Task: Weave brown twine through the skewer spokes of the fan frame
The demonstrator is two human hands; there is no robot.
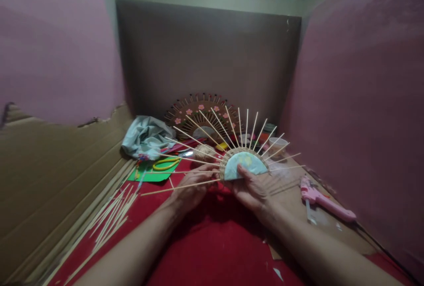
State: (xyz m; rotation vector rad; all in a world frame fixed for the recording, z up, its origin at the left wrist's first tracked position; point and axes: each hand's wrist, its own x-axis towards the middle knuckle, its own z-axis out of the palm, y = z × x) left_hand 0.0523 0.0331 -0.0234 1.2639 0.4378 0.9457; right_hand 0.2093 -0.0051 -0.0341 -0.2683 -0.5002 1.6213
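I hold up a half-round fan frame [244, 164] with a pale blue centre, a band of woven twine round its arc and several thin wooden sticks spreading outward. My right hand [252, 191] grips its lower edge, thumb pressed on the blue face. At the frame's left side my left hand [194, 186] has its fingers closed among the lowest sticks and the twine. A ball of twine [204, 150] sits just behind my left hand.
A finished brown fan with pink flowers [200, 113] leans on the back wall. Yellow-handled scissors [165, 163] lie on green paper, beside a crumpled pale cloth [145, 138]. Loose sticks [114, 215] lie at left, a pink glue gun [323, 200] at right. Cardboard walls enclose the red surface.
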